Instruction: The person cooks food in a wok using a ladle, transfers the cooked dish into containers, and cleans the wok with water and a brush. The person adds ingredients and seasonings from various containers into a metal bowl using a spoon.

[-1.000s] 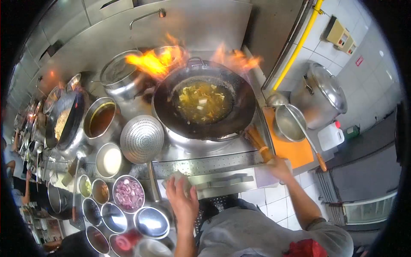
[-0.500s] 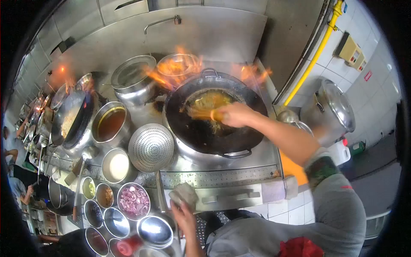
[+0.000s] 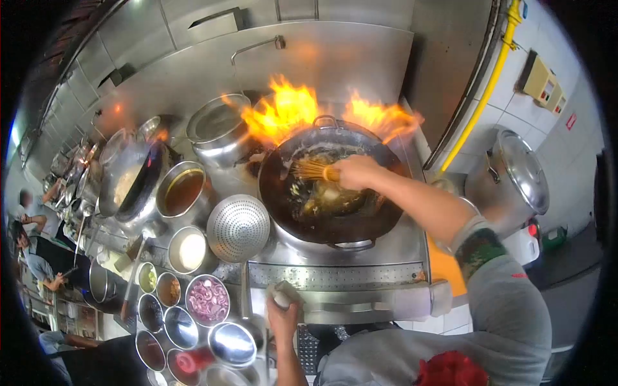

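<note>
My right hand [image 3: 355,172] is closed around a bamboo wok brush [image 3: 311,170], its bristles pointing left inside the black wok [image 3: 380,215]. Murky yellowish liquid [image 3: 335,198] lies in the bottom of the wok. Low in the view, my left hand [image 3: 281,320] grips a folded grey cloth [image 3: 288,291] at the front edge of the stove. Left of the wok, a perforated strainer [image 3: 238,228] rests with its handle running down beside my left hand.
Tall flames [image 3: 290,112] rise behind the wok. A lidded pot [image 3: 222,125], a pot of brown liquid [image 3: 183,192] and a bowl of sliced onions [image 3: 207,299] stand left. Several more bowls crowd the lower left. A large steel pot [image 3: 512,177] is at right. Other people [image 3: 48,257] work far left.
The flames behind the wok have grown much larger. The brush has shifted within the wok, and my left hand has closed around the cloth. The whole view has shifted slightly.
</note>
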Action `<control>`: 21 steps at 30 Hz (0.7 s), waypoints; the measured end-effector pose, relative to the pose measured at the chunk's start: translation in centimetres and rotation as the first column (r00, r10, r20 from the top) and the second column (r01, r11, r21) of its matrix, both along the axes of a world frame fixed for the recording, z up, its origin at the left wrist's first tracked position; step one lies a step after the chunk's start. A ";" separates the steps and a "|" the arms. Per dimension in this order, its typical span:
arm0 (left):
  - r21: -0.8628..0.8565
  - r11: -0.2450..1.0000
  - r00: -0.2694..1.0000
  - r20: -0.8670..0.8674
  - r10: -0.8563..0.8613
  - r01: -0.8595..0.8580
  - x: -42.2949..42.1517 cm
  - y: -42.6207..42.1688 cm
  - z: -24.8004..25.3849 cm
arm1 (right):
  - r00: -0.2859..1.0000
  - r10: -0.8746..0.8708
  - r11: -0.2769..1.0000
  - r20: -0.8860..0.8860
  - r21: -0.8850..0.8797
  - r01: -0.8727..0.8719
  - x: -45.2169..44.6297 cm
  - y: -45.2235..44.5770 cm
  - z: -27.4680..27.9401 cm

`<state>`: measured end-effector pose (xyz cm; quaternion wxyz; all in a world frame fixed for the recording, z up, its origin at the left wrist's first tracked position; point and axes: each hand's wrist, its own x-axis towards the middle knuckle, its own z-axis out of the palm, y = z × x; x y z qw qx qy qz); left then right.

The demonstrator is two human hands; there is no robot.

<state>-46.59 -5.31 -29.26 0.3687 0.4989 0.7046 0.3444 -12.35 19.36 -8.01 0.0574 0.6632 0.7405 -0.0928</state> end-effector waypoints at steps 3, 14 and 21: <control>-0.062 0.998 0.989 0.145 0.011 -0.002 -1.0 -0.8 0.9 | 0.967 0.163 0.985 -0.194 -0.019 -0.170 -0.6 -2.7 1.6; -0.194 0.974 -0.081 0.976 0.203 0.114 1.4 -1.7 10.0 | 0.959 0.255 0.939 -0.121 -0.206 -0.276 2.2 -11.5 6.9; -0.279 0.933 0.133 0.958 0.254 0.225 9.2 4.2 11.3 | 0.949 0.022 0.988 0.315 -0.150 0.027 3.9 -5.5 3.3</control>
